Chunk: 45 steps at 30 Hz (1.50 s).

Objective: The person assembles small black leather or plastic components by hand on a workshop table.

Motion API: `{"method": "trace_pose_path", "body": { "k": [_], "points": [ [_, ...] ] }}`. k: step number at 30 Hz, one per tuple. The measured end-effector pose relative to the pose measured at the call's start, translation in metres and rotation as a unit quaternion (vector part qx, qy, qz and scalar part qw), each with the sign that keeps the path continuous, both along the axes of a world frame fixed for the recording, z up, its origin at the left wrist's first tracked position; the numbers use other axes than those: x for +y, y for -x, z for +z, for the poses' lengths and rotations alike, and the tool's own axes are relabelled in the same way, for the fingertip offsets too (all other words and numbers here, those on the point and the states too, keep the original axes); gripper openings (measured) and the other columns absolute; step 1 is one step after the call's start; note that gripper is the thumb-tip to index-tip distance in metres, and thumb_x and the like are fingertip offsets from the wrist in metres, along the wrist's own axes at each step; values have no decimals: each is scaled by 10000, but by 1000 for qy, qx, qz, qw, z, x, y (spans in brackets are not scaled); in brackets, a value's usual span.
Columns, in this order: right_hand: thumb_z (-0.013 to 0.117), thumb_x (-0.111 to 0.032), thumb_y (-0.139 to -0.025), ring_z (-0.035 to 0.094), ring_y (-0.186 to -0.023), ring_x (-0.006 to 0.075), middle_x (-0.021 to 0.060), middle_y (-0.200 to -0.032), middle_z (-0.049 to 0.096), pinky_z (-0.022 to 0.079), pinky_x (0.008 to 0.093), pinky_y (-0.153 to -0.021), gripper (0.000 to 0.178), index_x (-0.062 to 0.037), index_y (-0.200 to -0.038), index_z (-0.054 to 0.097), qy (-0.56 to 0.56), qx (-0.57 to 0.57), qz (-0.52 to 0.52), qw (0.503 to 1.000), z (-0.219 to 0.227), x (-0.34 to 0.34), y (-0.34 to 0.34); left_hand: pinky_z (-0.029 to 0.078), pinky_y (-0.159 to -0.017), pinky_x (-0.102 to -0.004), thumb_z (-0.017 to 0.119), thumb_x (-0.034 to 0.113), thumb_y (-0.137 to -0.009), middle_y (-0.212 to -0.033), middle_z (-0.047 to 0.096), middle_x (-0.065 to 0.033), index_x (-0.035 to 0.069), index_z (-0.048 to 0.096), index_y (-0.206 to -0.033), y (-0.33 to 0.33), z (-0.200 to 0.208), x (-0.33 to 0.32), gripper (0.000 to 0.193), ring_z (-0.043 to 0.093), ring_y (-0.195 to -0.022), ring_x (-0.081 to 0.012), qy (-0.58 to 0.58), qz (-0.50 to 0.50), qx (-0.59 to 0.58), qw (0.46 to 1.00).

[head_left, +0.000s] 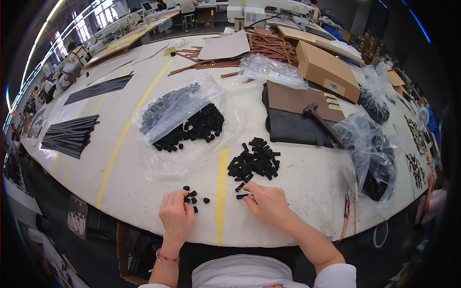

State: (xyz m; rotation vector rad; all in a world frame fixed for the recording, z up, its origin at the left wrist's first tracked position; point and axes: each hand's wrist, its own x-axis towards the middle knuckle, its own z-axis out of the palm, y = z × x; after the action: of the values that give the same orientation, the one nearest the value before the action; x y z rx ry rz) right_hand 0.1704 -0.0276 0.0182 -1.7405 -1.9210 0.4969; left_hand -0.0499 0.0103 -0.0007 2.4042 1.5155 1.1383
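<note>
White table [307, 182], yellow stripes [222, 192], black pieces [254, 162], windows [104, 14] beyond

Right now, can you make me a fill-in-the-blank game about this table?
The stripes on the table are ____.
The bracelets circle the person's ____ wrist.
Near the right hand lies a pile of small ____ pieces.
The tool lying partly on the brown sheet is a ____.

Missing words: yellow; left; black; hammer.

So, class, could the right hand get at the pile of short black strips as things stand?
Probably yes: the pile lies just beyond the right hand, uncovered, with nothing seeming to block it.
</note>
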Motion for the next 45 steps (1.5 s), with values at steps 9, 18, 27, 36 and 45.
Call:
{"method": "trace_pose_path", "body": {
  "k": [9, 18, 27, 36, 45],
  "points": [
    [547, -152, -720, 577, -620, 280, 118, -656, 591, 436, 372, -565, 151, -37, -816, 526, 100, 32, 58, 993, -10, 9, -6, 410, -482, -239, 541, -20, -738, -681, 545, -64, -20, 522, -861, -30, 2, -20, 125, 495, -546, -114, 225, -120, -246, 935],
    [593, -43, -716, 484, -540, 60, 31, -620, 547, 374, 192, -493, 101, 3, -774, 525, 83, 312, 29, 946, 2, -15, 8, 412, -452, -193, 517, 70, -828, -703, 569, -64, 9, 528, -864, -53, -7, -26, 72, 494, -508, -78, 582, -198, -562, 553],
    [600, -12, -733, 431, -578, 9, -13, -685, 540, 345, 157, -504, 73, 24, -782, 560, 70, 459, -51, 884, -6, -23, 15, 347, -460, -243, 493, 161, -851, -664, 516, -32, 60, 492, -852, -67, -12, -40, 100, 460, -546, -130, 624, -190, -699, 294],
    [562, 10, -717, 449, -544, 34, 25, -643, 543, 369, 191, -474, 51, 27, -765, 560, -18, 344, 6, 939, -6, -24, 9, 364, -401, -242, 492, 124, -848, -621, 511, -30, 49, 509, -841, -69, -5, -45, 77, 460, -440, -133, 575, -151, -614, 519],
    [547, 3, -717, 458, -513, 68, 60, -629, 527, 375, 206, -461, 81, 21, -796, 550, -53, 271, -4, 961, -7, -26, 9, 386, -416, -205, 601, 3, -750, -581, 540, -47, -19, 522, -770, -67, -9, -41, 84, 488, -471, -54, 1, -197, -139, 970]
  ]
}}
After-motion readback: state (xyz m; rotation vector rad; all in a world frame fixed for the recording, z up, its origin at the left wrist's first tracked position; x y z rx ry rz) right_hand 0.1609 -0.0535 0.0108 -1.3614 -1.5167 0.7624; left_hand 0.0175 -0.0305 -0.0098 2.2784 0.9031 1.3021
